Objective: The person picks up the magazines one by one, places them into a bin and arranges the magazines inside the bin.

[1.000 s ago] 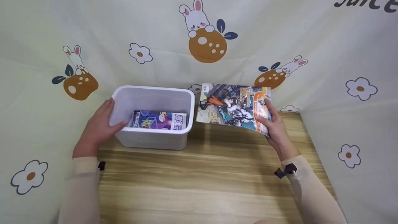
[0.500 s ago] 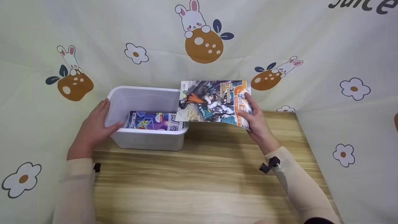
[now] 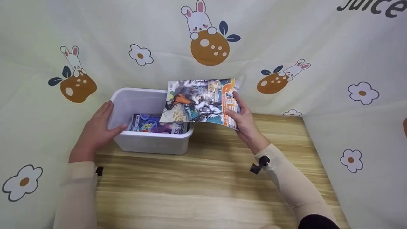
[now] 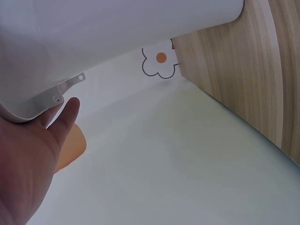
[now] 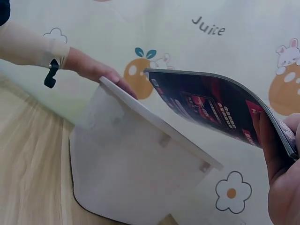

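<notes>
A magazine point(image 3: 200, 101) with a colourful illustrated cover is held level over the right part of a white plastic bin point(image 3: 152, 141). My right hand point(image 3: 246, 124) grips its right edge, thumb on the cover and fingers underneath. In the right wrist view the magazine's dark underside point(image 5: 206, 103) bows slightly above the bin's rim. My left hand point(image 3: 97, 128) holds the bin's left rim, its thumb over the front corner and its fingers along the outside. Another magazine point(image 3: 152, 123), purple and blue, lies inside the bin, partly covered by the held one.
The bin stands on a wood-grain table point(image 3: 190, 187), near the back. A pale curtain point(image 3: 159, 73) printed with rabbits, oranges and flowers encloses the back and both sides. Table surface extends in front of the bin and to its right.
My right hand has carried the magazine leftward, from beside the bin to over its right part. The left hand has kept its hold on the rim, and the bin stays in place.
</notes>
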The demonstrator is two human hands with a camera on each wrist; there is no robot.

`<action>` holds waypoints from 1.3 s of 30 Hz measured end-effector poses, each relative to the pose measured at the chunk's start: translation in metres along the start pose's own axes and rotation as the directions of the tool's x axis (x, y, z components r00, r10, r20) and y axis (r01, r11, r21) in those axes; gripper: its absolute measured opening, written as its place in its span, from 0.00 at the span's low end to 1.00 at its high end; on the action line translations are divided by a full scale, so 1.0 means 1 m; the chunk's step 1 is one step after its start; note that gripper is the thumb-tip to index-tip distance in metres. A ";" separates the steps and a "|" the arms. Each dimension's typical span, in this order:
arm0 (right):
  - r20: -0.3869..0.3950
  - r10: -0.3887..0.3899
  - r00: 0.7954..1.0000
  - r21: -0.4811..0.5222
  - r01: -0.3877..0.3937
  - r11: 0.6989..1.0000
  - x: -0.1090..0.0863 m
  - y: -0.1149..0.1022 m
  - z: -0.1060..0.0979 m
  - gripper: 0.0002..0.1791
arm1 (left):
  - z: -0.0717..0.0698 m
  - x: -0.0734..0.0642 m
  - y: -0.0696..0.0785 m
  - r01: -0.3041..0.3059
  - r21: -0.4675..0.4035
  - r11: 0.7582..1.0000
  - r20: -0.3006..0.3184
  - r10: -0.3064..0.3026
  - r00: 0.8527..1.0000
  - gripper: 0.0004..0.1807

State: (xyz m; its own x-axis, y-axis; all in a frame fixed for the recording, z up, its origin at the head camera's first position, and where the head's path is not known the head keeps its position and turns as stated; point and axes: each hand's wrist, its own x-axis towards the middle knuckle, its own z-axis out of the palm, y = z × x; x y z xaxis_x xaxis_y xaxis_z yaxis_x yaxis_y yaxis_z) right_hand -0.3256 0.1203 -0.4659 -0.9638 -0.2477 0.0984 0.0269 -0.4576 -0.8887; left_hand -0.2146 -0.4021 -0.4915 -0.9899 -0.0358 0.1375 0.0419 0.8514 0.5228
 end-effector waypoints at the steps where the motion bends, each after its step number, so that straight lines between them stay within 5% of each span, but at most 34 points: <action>1: 0.006 -0.002 1.000 -0.001 0.002 1.000 0.001 0.002 0.003 0.49 | 0.000 0.000 0.000 0.000 -0.001 1.000 0.002 0.000 1.000 0.65; 9: 0.034 -0.009 0.999 -0.035 0.010 0.999 0.008 0.014 0.026 0.51 | 0.000 0.001 0.002 -0.010 -0.006 1.000 -0.004 0.010 1.000 0.64; 16: 0.065 -0.076 0.995 -0.169 0.086 0.982 0.016 0.029 0.047 0.52 | 0.001 0.002 0.002 -0.035 -0.002 0.999 -0.008 0.035 0.999 0.63; 29: 0.087 0.043 0.995 -0.119 -0.032 0.992 0.022 0.052 0.086 0.55 | -0.001 0.001 0.003 -0.024 -0.008 1.000 0.005 0.024 1.000 0.65; 39: 0.074 0.035 0.997 -0.241 -0.016 0.970 0.022 0.065 0.115 0.55 | -0.001 0.000 0.001 -0.033 -0.003 0.999 -0.001 0.033 0.999 0.64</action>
State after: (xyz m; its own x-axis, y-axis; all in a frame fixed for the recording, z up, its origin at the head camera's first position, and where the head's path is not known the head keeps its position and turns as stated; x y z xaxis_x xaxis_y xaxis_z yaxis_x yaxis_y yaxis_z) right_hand -0.3144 -0.0127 -0.4702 -0.9399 -0.3265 0.1001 -0.0222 -0.2341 -0.9720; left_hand -0.2142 -0.4019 -0.4900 -0.9878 -0.0076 0.1556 0.0754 0.8503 0.5208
